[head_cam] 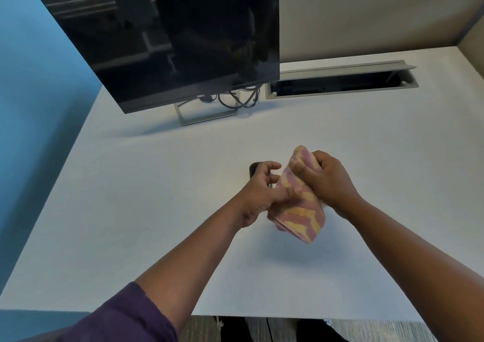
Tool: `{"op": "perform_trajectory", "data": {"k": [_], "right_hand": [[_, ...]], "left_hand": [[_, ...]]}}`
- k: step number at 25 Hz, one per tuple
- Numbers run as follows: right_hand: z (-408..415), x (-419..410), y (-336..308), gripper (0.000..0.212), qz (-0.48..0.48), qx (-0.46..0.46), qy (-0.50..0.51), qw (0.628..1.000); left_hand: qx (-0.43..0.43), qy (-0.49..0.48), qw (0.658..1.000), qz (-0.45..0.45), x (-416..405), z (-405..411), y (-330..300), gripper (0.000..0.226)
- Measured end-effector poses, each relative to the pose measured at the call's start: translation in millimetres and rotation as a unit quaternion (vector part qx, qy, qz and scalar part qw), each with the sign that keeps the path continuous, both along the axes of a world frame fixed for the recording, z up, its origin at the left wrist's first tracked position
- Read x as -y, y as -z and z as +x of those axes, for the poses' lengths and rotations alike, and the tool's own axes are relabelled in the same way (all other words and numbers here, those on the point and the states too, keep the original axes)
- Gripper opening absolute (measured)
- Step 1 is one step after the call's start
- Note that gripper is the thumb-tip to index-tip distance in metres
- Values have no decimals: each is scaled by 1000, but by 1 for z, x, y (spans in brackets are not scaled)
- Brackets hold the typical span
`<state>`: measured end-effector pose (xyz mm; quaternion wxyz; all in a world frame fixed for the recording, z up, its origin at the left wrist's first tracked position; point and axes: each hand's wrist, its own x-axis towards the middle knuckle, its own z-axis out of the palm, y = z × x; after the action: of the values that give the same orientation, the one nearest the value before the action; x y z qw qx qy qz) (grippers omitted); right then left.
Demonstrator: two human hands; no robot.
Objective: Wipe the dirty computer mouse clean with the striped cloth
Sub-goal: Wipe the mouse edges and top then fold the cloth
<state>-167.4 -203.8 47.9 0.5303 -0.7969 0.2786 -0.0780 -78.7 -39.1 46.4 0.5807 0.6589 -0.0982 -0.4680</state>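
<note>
Over the smooth white desk (131, 210), the right hand (324, 181) clutches the soft, bunched pink-and-yellow striped terry cloth (298, 210) — the left hand (259, 192), fingers curled, grips the glossy black rounded mouse (253, 170), mostly hidden.

- One white table (146, 210).
- One dark Dell monitor (167, 43) on one grey stand (201, 117).
- One bundle of black cables (241, 99); I cannot tell how many.
- One open cable hatch (340, 81).
- One striped cloth (298, 208), pink and yellow.
- One black computer mouse (253, 169), mostly hidden.
- Two hands: left hand (258, 195), right hand (324, 181).
- One purple sleeve (125, 318).
</note>
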Motion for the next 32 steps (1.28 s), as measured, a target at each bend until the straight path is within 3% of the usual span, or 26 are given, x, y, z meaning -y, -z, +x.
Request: {"op": "perform_trajectory", "data": {"k": [4,7,9,11,13,19,24,27,29,32], "right_hand": [[-3,12,-8,77,36,-57,-41,997],[-9,33,-12,76,94,-90,-140,981],[-12,41,-9,76,164,-97,-191,963],[-15,45,0,62,252,-89,-212,940],[-18,46,6,50,329,-81,-205,918],[-30,46,19,66,509,-34,-158,845],[-37,29,32,88,560,19,-68,826],[-30,15,29,86,623,96,-43,775],[-28,9,26,72,641,102,-36,760],[-30,10,27,63,623,54,-9,780]], "left_hand": [[-26,22,999,5,3,-1,3,55],[-56,33,998,-22,1,1,8,42],[-97,28,994,-44,0,0,11,46],[-141,22,988,-61,-1,-3,14,53],[-176,28,980,-84,-3,-7,20,52],[-217,-16,968,-123,-2,-20,30,49],[-226,-20,968,-110,1,-34,35,33],[-267,6,954,-137,9,-50,43,45],[-249,37,961,-113,11,-52,45,44],[-64,111,991,29,9,-43,45,32]]}}
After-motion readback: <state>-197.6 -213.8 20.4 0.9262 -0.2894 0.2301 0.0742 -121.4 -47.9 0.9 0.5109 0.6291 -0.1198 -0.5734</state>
